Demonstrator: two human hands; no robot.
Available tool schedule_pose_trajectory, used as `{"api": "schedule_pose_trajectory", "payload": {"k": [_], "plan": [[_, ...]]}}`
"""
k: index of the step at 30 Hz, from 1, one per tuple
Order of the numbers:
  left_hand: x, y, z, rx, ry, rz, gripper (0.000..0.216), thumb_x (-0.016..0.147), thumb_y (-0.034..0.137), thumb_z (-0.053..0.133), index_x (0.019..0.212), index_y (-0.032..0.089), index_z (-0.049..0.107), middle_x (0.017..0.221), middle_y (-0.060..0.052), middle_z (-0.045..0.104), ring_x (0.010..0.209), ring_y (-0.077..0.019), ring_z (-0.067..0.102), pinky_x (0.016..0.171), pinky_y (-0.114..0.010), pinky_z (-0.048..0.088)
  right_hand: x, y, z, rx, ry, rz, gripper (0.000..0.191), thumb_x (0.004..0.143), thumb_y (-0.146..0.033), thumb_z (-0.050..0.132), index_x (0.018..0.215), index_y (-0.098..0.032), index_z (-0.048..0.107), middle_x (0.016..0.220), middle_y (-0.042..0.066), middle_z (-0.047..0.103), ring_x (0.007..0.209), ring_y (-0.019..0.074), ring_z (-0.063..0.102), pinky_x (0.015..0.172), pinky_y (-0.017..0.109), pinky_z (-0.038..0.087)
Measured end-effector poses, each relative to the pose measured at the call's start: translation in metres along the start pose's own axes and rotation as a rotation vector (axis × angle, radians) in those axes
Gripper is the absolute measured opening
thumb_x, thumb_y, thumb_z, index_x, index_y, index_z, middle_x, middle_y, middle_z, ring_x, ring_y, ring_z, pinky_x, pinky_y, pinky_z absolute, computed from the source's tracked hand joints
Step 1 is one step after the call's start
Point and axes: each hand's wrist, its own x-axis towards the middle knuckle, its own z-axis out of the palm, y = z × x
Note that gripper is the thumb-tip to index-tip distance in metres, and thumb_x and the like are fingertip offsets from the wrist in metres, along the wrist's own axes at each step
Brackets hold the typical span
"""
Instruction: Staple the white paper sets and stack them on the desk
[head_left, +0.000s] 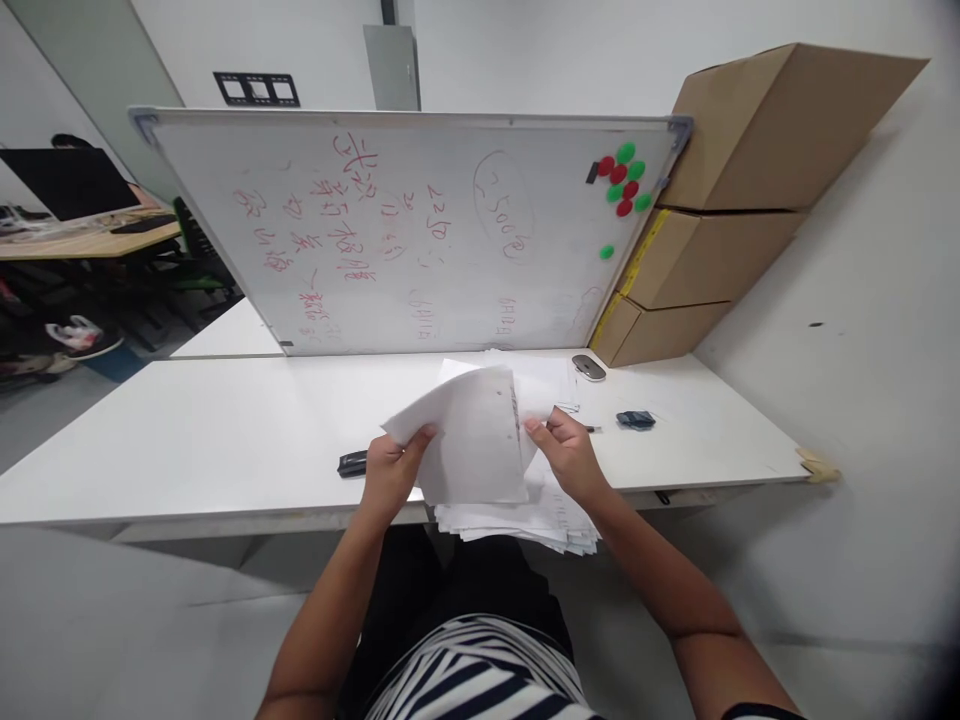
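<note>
Left hand [390, 472]: fingers closed, pinching the left edge of the sheets [472, 440]. Right hand [571, 455]: thumb and fingers pinching the right edge of the same sheets. The sheets are lifted and curled above the stack of paper [547, 525] at the near edge of the table [187, 430]. A small black object [352, 463] lies just beside the left hand. A whiteboard [390, 230] stands behind, with boxes [750, 150] to its right

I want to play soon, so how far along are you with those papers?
Maybe done: a few pages lie farther back on the table. In hand: left hand and right hand hold a sheet up. Left: a thick stack sits beneath it at the table's edge.
</note>
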Motion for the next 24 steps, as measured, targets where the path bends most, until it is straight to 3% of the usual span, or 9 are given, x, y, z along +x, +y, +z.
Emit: {"api": "schedule_pose_trajectory", "payload": {"k": [7,11,13,17,20,24], "plan": [[0.004,0.002,-0.003,-0.022,-0.082,0.035,0.048,0.075,0.055,0.062,0.099,0.014,0.068,0.094,-0.008,0.070,0.090,-0.0239,0.064,0.073,-0.031,0.053,-0.005,0.006,0.007,0.096,-0.022,0.055,0.041,0.080,-0.041,0.066,0.115,-0.021,0.056,0.104,0.006,0.071,0.094,0.0211,0.067,0.081,0.036,0.054],[0.006,-0.002,-0.005,0.027,-0.150,-0.030,0.046,0.074,0.059,0.060,0.083,0.014,0.069,0.077,-0.007,0.069,0.079,-0.0235,0.064,0.066,-0.031,0.052,-0.008,0.010,0.003,0.018,0.065,0.035,0.039,0.079,-0.040,0.068,0.112,-0.020,0.059,0.103,0.007,0.071,0.095,0.0224,0.067,0.080,0.037,0.054],[0.012,-0.007,-0.003,0.030,-0.146,-0.060,0.048,0.075,0.061,0.058,0.071,0.014,0.067,0.066,-0.007,0.066,0.073,-0.0225,0.063,0.062,-0.030,0.051,-0.010,0.012,-0.007,-0.089,0.207,-0.014,0.038,0.078,-0.041,0.068,0.108,-0.018,0.061,0.100,0.008,0.072,0.091,0.0223,0.067,0.079,0.036,0.054],[0.055,-0.015,0.019,-0.042,-0.073,-0.086,0.057,0.075,0.066,0.053,0.070,0.010,0.064,0.066,-0.009,0.065,0.071,-0.0211,0.061,0.059,-0.028,0.048,-0.026,0.010,-0.049,-0.458,0.686,-0.154,0.034,0.077,-0.041,0.069,0.095,-0.013,0.066,0.089,0.009,0.071,0.086,0.0226,0.067,0.081,0.037,0.052],[0.110,-0.008,0.053,-0.035,-0.012,-0.027,0.061,0.079,0.067,0.047,0.078,0.008,0.063,0.074,-0.011,0.065,0.072,-0.0207,0.061,0.061,-0.029,0.047,-0.051,0.002,-0.087,-0.703,1.006,-0.285,0.033,0.077,-0.041,0.069,0.086,-0.009,0.067,0.087,0.012,0.069,0.087,0.0251,0.066,0.083,0.040,0.051],[0.167,0.009,0.114,0.235,0.146,0.234,0.066,0.090,0.063,0.024,0.082,0.009,0.061,0.083,-0.016,0.065,0.086,-0.0256,0.062,0.075,-0.035,0.045,-0.090,-0.012,-0.118,-0.781,1.279,-0.437,0.040,0.074,-0.041,0.071,0.093,-0.006,0.067,0.095,0.016,0.069,0.092,0.0298,0.065,0.083,0.045,0.052]]}}
